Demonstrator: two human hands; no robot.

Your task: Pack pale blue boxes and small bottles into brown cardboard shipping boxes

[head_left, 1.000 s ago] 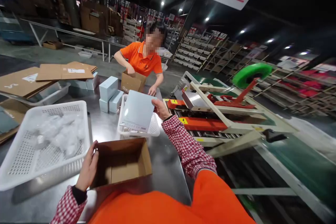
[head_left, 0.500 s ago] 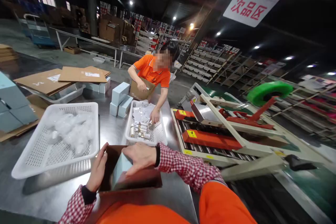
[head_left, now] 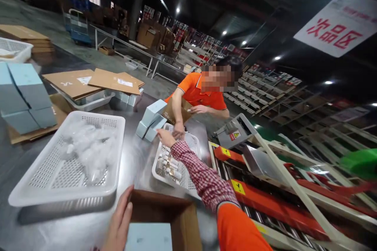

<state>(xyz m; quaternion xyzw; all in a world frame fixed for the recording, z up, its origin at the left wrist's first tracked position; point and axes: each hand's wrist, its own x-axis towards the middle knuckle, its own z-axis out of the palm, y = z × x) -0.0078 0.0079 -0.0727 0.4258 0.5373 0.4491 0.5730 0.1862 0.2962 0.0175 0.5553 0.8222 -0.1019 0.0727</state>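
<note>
Carton (head_left: 192, 225) at left hand (head_left: 118, 225); blue boxes (head_left: 154, 113) beside right hand (head_left: 167, 138)

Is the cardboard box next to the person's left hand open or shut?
Open: no flap covers the visible top of the cardboard box, and a light blue box shows inside.

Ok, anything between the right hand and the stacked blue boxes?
Nothing visible stands between the right hand and the blue boxes; a co-worker's hand is close by, at the small white basket.
</note>
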